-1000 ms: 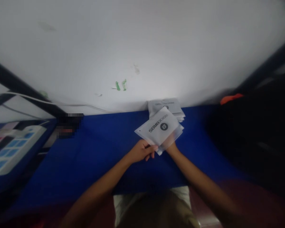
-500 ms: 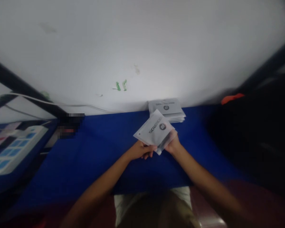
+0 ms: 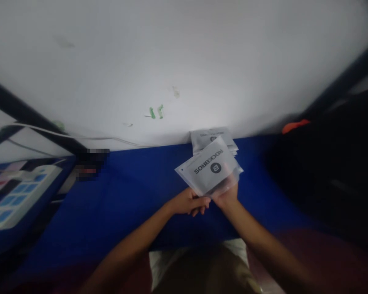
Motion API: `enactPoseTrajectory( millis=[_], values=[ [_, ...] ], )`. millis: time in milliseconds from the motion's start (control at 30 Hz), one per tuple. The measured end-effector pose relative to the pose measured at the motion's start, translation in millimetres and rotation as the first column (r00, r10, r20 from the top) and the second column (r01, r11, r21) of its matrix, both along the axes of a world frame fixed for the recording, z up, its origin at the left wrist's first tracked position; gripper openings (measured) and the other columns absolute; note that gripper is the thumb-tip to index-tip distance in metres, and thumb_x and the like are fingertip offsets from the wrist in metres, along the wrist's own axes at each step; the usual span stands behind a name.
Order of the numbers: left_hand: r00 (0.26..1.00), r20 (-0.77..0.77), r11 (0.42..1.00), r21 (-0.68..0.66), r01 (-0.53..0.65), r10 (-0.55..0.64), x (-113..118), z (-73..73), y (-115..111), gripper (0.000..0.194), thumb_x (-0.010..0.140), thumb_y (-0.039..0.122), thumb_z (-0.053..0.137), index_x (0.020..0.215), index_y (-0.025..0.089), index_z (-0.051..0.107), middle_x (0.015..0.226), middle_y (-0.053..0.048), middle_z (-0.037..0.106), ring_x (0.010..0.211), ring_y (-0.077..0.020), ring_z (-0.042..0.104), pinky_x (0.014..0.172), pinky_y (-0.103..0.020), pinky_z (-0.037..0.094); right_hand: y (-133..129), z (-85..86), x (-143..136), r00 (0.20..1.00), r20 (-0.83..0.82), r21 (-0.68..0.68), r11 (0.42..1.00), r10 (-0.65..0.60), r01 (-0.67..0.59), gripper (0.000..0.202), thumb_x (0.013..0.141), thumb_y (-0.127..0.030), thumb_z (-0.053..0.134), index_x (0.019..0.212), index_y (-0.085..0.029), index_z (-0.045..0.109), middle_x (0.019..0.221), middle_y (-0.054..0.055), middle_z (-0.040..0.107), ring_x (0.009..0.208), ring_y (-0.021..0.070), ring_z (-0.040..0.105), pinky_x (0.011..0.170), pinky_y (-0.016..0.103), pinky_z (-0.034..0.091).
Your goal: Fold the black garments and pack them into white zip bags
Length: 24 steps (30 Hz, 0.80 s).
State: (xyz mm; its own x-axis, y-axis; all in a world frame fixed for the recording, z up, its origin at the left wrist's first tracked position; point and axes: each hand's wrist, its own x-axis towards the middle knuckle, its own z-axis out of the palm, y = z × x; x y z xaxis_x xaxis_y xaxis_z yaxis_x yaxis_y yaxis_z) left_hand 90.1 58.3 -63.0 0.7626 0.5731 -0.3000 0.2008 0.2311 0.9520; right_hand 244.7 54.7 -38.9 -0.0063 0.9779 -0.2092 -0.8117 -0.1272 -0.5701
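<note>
A frosted plastic bag (image 3: pixel 207 165) printed ROCKBROS with a dark round logo is tilted in front of me, above the table. My left hand (image 3: pixel 192 201) pinches its near edge, thumb on top and fingers curled below. Under the right end of the bag lies my right hand (image 3: pixel 228 192); some of its fingers show blurred through the clear plastic, gripping the bag from beneath. Behind the held bag, a stack of similar printed bags (image 3: pixel 207 137) sits against the wall, partly covered by it.
The blue table (image 3: pixel 125 183) meets a white wall (image 3: pixel 217 61) with green marks. At left are a white board with blue squares (image 3: pixel 18 196), a cable (image 3: pixel 110 140) and a blurred-out dark item (image 3: pixel 90 165). An orange object (image 3: pixel 295 126) lies at right beside a large dark shape (image 3: pixel 331 171).
The bag has moved slightly right and turned flatter, so its print shows more fully. My right hand has slid further under it, and both hands have shifted right and nearer to me.
</note>
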Motion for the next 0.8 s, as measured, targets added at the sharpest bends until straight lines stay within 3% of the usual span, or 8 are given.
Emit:
enactPoseTrajectory(
  millis=[100,233,333,400,467,567,667,800],
  values=[
    [0.998,0.007,0.997,-0.032,0.064,-0.064,-2,2.5,-2,0.043,0.084,0.052,0.062,0.077,0.01,0.065,0.057,0.0,0.062,0.039,-0.0046,0.05,0.035,-0.014,0.033,-16,3.0,6,0.991,0.078,0.03,0.994,0.105,-0.107,0.032,0.081,-0.05,0.057,0.093,-0.022,0.067,0.087,0.005,0.074,0.097,0.0305,0.066,0.086,0.049,0.055],
    [0.999,0.033,0.998,-0.061,-0.01,0.012,-5,4.8,2,0.05,0.081,0.059,0.061,0.068,0.01,0.064,0.05,0.0,0.058,0.036,-0.0054,0.047,0.035,-0.016,0.031,-33,1.0,22,0.938,0.254,0.04,0.966,0.237,-0.255,0.022,0.081,-0.034,0.06,0.098,-0.02,0.067,0.098,0.006,0.073,0.101,0.0268,0.066,0.092,0.045,0.052],
    [0.995,0.068,0.997,-0.043,-0.065,0.067,-7,6.4,4,0.049,0.079,0.057,0.065,0.063,0.011,0.062,0.046,0.002,0.053,0.036,-0.0052,0.044,0.036,-0.016,0.03,-49,-3.7,39,0.813,0.534,0.054,0.95,0.234,-0.308,0.023,0.082,-0.029,0.064,0.103,-0.02,0.066,0.102,0.006,0.072,0.099,0.0227,0.067,0.093,0.04,0.051],
    [0.992,0.1,0.997,-0.025,-0.078,0.08,-9,7.4,3,0.046,0.077,0.054,0.068,0.061,0.011,0.061,0.046,0.003,0.051,0.037,-0.0042,0.041,0.037,-0.016,0.028,-61,-6.2,50,0.595,0.797,0.117,0.942,0.1,-0.315,0.023,0.084,-0.028,0.066,0.105,-0.021,0.065,0.096,0.005,0.071,0.088,0.0196,0.067,0.084,0.036,0.054],
    [0.989,0.13,0.997,-0.03,-0.074,0.077,-9,7.9,1,0.046,0.076,0.053,0.07,0.059,0.011,0.059,0.046,0.004,0.049,0.037,-0.0035,0.037,0.038,-0.017,0.027,-73,-7.4,56,0.282,0.944,0.269,0.898,-0.173,-0.347,0.021,0.085,-0.027,0.067,0.105,-0.022,0.064,0.088,0.004,0.07,0.074,0.0164,0.065,0.072,0.03,0.054],
    [0.986,0.158,0.997,-0.062,-0.04,0.05,-8,8.2,-3,0.047,0.079,0.053,0.067,0.059,0.011,0.059,0.042,0.005,0.045,0.037,-0.0036,0.035,0.038,-0.017,0.024,-86,-5.9,55,-0.076,0.82,0.463,0.736,-0.567,-0.494,0.029,0.086,-0.022,0.066,0.115,-0.022,0.061,0.089,0.006,0.069,0.074,0.0164,0.065,0.066,0.027,0.052],
    [0.984,0.176,0.989,-0.148,-0.011,0.037,-6,9.6,-7,0.047,0.083,0.054,0.062,0.063,0.011,0.059,0.043,0.004,0.044,0.037,-0.004,0.034,0.039,-0.018,0.022,-87,-0.3,46,-0.207,0.619,0.52,0.593,-0.757,-0.614,0.03,0.088,-0.015,0.063,0.117,-0.019,0.06,0.091,0.007,0.07,0.078,0.017,0.066,0.064,0.026,0.05],
    [0.98,0.197,0.97,-0.242,0.013,0.036,-4,15.6,-10,0.048,0.079,0.058,0.063,0.065,0.012,0.056,0.046,0.006,0.041,0.039,-0.0045,0.032,0.04,-0.019,0.02,-81,9.8,39,-0.22,0.515,0.566,0.521,-0.829,-0.639,0.023,0.087,-0.009,0.061,0.109,-0.016,0.063,0.084,0.006,0.069,0.069,0.0142,0.062,0.057,0.025,0.046]
  ],
)
